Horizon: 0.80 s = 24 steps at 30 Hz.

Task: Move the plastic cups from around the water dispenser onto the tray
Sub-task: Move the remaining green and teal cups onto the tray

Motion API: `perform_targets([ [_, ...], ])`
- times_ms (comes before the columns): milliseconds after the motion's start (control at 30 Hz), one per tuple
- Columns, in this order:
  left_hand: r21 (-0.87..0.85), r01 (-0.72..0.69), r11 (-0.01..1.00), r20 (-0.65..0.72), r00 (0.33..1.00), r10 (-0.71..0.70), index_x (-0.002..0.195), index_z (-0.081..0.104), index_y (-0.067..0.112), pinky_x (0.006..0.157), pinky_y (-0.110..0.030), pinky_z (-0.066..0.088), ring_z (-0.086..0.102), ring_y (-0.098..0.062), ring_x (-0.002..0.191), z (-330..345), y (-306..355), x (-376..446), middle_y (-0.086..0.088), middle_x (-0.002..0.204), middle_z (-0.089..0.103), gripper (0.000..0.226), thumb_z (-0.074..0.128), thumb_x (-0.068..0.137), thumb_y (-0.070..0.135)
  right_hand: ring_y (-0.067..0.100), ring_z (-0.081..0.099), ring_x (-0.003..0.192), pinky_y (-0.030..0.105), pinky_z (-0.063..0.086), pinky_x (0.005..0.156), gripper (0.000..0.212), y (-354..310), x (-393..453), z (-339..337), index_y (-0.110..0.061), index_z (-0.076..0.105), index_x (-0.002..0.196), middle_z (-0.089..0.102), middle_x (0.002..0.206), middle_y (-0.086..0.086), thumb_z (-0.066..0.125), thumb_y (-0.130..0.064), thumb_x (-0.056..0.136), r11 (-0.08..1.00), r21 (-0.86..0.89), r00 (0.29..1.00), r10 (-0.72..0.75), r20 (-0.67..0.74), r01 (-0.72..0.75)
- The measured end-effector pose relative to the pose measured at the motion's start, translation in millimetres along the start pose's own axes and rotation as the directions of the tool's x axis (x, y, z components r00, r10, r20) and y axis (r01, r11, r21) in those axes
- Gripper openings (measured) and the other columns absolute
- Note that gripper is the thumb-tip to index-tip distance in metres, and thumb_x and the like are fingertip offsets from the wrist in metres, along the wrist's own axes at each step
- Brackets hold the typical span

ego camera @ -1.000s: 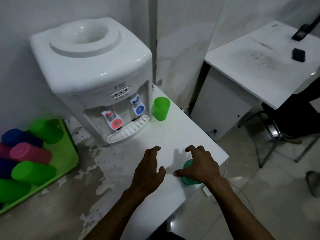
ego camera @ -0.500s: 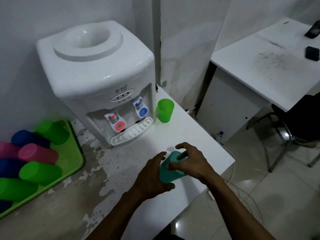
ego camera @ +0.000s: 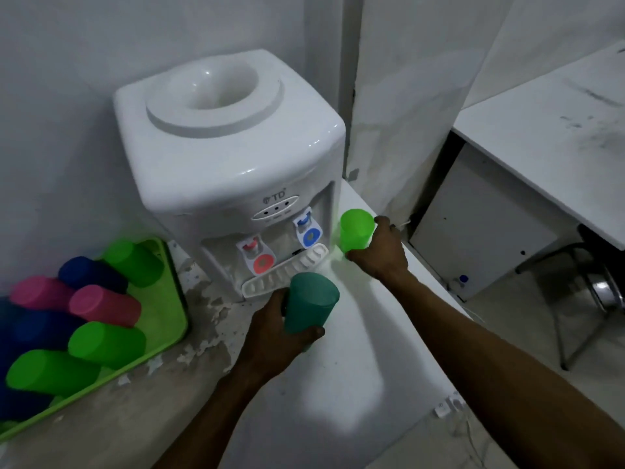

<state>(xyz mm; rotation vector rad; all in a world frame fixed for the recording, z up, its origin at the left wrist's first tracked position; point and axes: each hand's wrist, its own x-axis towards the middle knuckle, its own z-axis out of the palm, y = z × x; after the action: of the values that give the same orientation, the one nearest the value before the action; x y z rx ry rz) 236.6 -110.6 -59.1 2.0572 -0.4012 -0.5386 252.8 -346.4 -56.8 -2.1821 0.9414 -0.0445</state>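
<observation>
- The left hand (ego camera: pixel 270 336) is wrapped around the lower part of a dark teal plastic cup (ego camera: pixel 309 304); the grip is clamped on it, thumb across the near side, and the cup sits upright just in front of the drip grille of the white tabletop water dispenser (ego camera: pixel 233 164).
- Whether the teal cup touches the white worktop (ego camera: pixel 355 367) cannot be told.
- The right hand (ego camera: pixel 380 250) curls around a bright green plastic cup (ego camera: pixel 355 230) from its right and near sides, the grip closed on the cup's wall; this cup stands just beside the dispenser's right front corner, next to the blue tap.
- A lime green plastic tray (ego camera: pixel 169 319) lies to the left of the dispenser, holding green, pink and blue cups on their sides.
- Both held cups are well apart from the tray.
</observation>
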Motion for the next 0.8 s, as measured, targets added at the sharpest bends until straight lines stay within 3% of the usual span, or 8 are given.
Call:
perform_targets([
  [167, -0.022, 0.035, 0.999, -0.006, 0.999, -0.035, 0.125, 0.046, 0.032, 0.084, -0.025, 0.054, 0.056, -0.006, 0.107, -11.8, -3.2, 6.0, 0.01, 0.117, 0.058, 0.068, 0.083, 0.068, 0.032, 0.042, 0.041, 0.126, 0.051, 0.046, 0.095, 0.111, -4.3, 47.6, 10.5, -0.023, 0.013, 0.147, 0.036, 0.137, 0.019, 0.083, -0.02, 0.062, 0.983, -0.181, 0.996, -0.006, 0.084, 0.022],
  [400, -0.021, 0.053, 0.998, -0.006, 0.999, -0.054, 0.13, 0.046, 0.025, 0.088, -0.027, 0.053, 0.055, -0.011, 0.112, -21.7, -2.8, 8.9, 0.008, 0.123, 0.058, 0.072, 0.083, 0.068, 0.03, 0.039, 0.047, 0.122, 0.05, 0.047, 0.092, 0.086, 5.2, 61.7, 20.2, -0.011, 0.03, 0.136, 0.047, 0.132, 0.019, 0.08, -0.028, 0.069, 0.984, -0.173, 0.998, -0.035, 0.058, 0.044],
  [533, -0.037, 0.068, 0.997, -0.021, 0.997, -0.069, 0.124, 0.049, 0.029, 0.086, -0.03, 0.055, 0.058, -0.012, 0.109, -23.5, -5.8, 5.1, 0.007, 0.12, 0.061, 0.069, 0.085, 0.065, 0.033, 0.038, 0.052, 0.114, 0.043, 0.047, 0.084, 0.082, 7.4, 42.6, 17.5, -0.006, 0.037, 0.123, 0.05, 0.126, 0.017, 0.084, -0.031, 0.061, 0.996, -0.087, 0.999, -0.033, -0.009, 0.032],
  [633, -0.067, 0.092, 0.994, -0.032, 0.995, -0.094, 0.123, 0.052, 0.027, 0.08, -0.026, 0.057, 0.061, -0.009, 0.103, -22.8, -8.7, -3.3, 0.008, 0.115, 0.063, 0.07, 0.087, 0.063, 0.034, 0.033, 0.054, 0.099, 0.036, 0.044, 0.075, 0.078, 12.8, 11.3, 19.0, -0.009, 0.038, 0.117, 0.052, 0.109, 0.01, 0.084, -0.028, 0.058, 0.998, 0.056, 0.998, -0.029, -0.051, 0.032],
  [800, -0.17, 0.145, 0.975, -0.074, 0.984, -0.16, 0.119, 0.055, 0.03, 0.072, -0.029, 0.059, 0.065, -0.01, 0.094, -29.4, -17.5, -26.5, 0.011, 0.11, 0.064, 0.074, 0.085, 0.054, 0.049, 0.025, 0.053, 0.09, 0.034, 0.047, 0.078, 0.081, 28.1, -54.2, 39.7, -0.017, 0.039, 0.119, 0.053, 0.103, 0.003, 0.084, -0.032, 0.053, 0.982, 0.184, 0.999, -0.032, 0.027, 0.027],
])
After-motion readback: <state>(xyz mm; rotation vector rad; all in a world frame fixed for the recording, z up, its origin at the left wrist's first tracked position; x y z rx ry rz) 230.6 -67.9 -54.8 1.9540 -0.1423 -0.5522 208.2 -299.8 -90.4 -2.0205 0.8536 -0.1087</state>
